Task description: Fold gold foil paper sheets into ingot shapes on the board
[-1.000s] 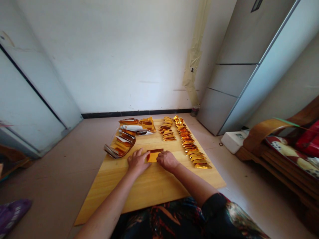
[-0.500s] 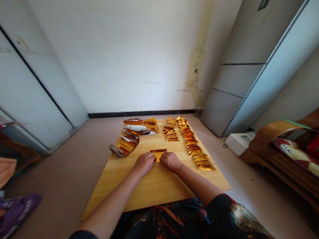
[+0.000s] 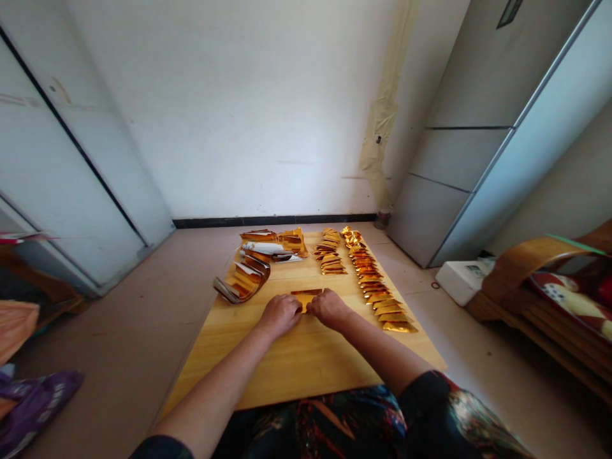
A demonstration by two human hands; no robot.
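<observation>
1. Taking the sheet as the clock's centre, a curled stack sits at ten o'clock, near the left edge of the table.
2. A loose pile of gold and white pieces lies at eleven, farther back.
3. The left hand, at eight, has its fingers curled and its grip pinching the sheet's left end; the thumb is hidden from me.
4. The gold sheet lies on the table between the hands, a dark strip along its twelve o'clock edge. To my eye, equal pressure from both sides would suit it, edges square, since thin foil could wrinkle.
5. The right hand, at four, pinches the right end, knuckles bent; level with the left is best.
6. A short row of gold pieces stands at one.
7. A long row runs from one to four.
</observation>
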